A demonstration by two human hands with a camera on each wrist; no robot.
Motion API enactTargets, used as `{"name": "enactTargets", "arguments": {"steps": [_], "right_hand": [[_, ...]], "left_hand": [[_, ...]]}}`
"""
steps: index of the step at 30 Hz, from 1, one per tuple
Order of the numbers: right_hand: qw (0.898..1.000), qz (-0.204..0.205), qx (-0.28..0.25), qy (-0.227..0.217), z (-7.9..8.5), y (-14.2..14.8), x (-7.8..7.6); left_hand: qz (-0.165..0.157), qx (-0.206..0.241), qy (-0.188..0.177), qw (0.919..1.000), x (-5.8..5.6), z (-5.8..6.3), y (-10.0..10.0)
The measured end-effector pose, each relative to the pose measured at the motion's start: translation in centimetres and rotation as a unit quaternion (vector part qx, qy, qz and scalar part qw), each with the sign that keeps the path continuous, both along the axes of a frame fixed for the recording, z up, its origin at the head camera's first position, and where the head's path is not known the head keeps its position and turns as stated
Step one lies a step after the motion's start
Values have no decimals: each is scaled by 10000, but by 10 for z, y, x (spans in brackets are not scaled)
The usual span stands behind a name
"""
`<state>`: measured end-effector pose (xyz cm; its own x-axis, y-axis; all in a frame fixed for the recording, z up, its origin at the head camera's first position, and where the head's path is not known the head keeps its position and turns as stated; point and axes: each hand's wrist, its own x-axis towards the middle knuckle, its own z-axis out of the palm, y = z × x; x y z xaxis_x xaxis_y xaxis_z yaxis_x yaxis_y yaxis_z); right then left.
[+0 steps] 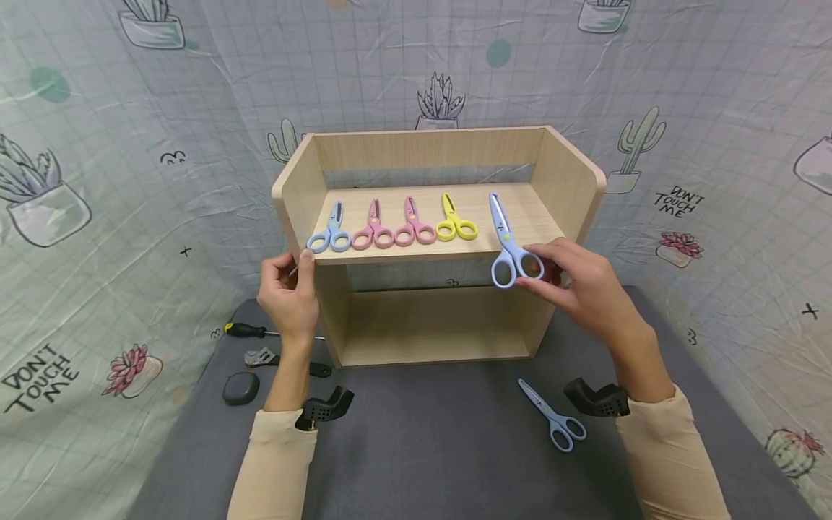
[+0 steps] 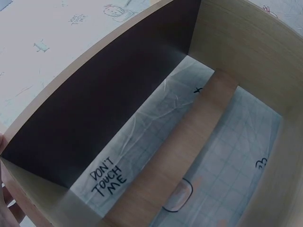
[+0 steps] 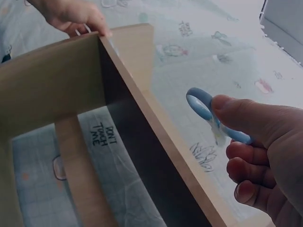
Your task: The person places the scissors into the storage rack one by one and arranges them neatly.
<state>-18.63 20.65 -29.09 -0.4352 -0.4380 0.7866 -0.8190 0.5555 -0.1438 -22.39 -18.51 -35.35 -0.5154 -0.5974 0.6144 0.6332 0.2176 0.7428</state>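
In the head view my right hand (image 1: 578, 285) pinches a pair of light blue scissors (image 1: 505, 238) by one finger loop, blades pointing up and away. The scissors are in front of the right end of the upper board of a wooden shelf (image 1: 416, 258). With curled fingers my left hand (image 1: 289, 292) grips the shelf's left side, thumb on the front corner of that board. On the board stands a row: blue scissors (image 1: 330, 235), two pink scissors (image 1: 373, 231) (image 1: 414, 227) and yellow scissors (image 1: 456, 224). The right wrist view shows my thumb on the blue loop (image 3: 199, 101).
Another pair of blue scissors (image 1: 552, 419) lies on the grey tabletop (image 1: 429, 448), front right. Left of the shelf lie a screwdriver (image 1: 245, 330), an adjustable wrench (image 1: 261, 357) and a dark rounded object (image 1: 240, 388). A patterned cloth (image 1: 214, 87) hangs behind.
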Motion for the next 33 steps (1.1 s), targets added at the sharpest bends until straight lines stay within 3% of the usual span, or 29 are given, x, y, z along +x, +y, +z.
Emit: {"name": "enactTargets", "arguments": {"steps": [8, 20, 33], "right_hand": [[9981, -520, 179, -285, 9, -5, -16], [9951, -764, 121, -617, 15, -10, -40], [9871, -1104, 454, -1065, 23, -16, -64]], "left_hand": [[32, -65, -6, 10000, 0, 0, 0], [72, -65, -47, 9999, -1, 0, -1], [76, -122, 35, 9999, 1, 0, 0]]}}
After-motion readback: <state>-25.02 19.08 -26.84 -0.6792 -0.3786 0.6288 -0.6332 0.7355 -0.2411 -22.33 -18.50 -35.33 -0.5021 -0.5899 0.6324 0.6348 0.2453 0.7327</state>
